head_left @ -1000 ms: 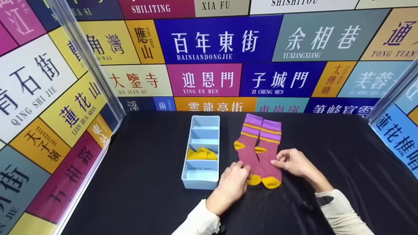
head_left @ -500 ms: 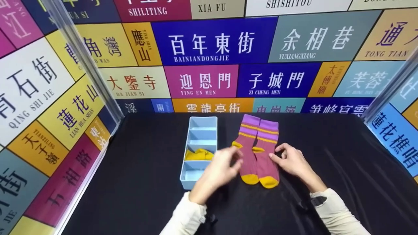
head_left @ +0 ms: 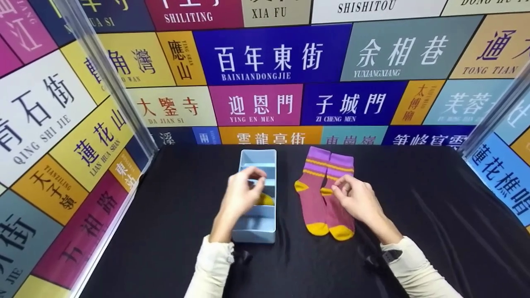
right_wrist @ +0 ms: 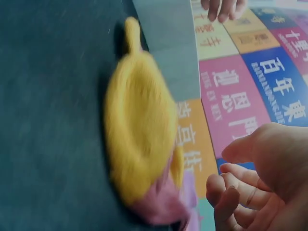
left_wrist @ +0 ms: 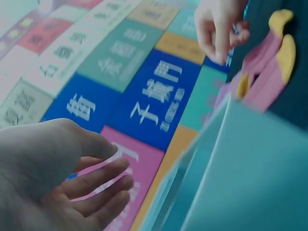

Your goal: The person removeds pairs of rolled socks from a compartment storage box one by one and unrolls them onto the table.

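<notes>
A pair of mauve socks (head_left: 312, 207) with yellow toes and heels and purple striped cuffs lies flat, side by side, on the black cloth. Over the right sock hovers my right hand (head_left: 361, 199), its fingers relaxed and holding nothing. My left hand (head_left: 240, 193) is above a light blue divided box (head_left: 254, 236), hiding part of its compartments. In the left wrist view the left hand (left_wrist: 82, 178) has bent, loose fingers and an empty palm, apart from the box wall (left_wrist: 260, 168). A yellow folded item (head_left: 266, 200) shows partly inside one compartment.
Black cloth (head_left: 165, 231) covers the table. Behind it and at both sides stand panels (head_left: 269, 54) printed with coloured street-name signs. The box stands to the left of the socks, with a gap between them.
My left hand has left the socks' toe end and moved left to above the box. The right hand has shifted slightly left, over the right sock. The socks lie much as before.
</notes>
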The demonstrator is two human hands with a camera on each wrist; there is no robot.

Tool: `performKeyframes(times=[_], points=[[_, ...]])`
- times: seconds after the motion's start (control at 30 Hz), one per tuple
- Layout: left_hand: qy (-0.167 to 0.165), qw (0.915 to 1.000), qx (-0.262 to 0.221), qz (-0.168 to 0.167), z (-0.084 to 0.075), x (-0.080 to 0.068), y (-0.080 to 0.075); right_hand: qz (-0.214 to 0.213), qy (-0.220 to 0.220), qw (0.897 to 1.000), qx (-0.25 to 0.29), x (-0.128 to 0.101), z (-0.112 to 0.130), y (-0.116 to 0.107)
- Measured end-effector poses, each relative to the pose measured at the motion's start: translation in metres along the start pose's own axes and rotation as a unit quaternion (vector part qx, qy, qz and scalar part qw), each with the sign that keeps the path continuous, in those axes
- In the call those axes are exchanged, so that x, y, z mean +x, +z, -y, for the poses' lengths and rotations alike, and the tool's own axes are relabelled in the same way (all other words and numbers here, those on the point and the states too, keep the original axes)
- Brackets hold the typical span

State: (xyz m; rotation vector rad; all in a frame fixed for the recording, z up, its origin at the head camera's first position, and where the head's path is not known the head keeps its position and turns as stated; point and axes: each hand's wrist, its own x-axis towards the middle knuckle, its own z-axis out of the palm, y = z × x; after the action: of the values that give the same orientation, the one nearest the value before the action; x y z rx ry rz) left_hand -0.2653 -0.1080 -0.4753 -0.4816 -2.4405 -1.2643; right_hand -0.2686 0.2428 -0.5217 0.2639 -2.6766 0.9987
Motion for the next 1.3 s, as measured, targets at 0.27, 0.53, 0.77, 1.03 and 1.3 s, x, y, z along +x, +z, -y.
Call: performKeyframes(times=[0.27,0.53,0.77,1.03,1.3], points=[[-0.028,0.997,0.031,-0.064,0.044,0.002,-0.006,0.029,-0.013,0.999,0.016,0.007,0.033,0.014],[-0.09,0.9926,0.002,-0.081,0.07,-0.001,-0.003,0.048,-0.053,0.996,0.045,0.013,0.064,0.032],[-0.125,0.9882,-0.058,-0.067,0.091,-0.008,0.004,0.094,-0.119,0.986,0.072,0.013,0.099,0.055],[-0.128,0.9848,-0.109,-0.044,0.101,-0.013,0.006,0.129,-0.19,0.968,0.105,0.011,0.128,0.08],[-0.154,0.9794,-0.122,-0.047,0.103,-0.013,0.01,0.144,-0.254,0.952,0.094,0.017,0.136,0.098]])
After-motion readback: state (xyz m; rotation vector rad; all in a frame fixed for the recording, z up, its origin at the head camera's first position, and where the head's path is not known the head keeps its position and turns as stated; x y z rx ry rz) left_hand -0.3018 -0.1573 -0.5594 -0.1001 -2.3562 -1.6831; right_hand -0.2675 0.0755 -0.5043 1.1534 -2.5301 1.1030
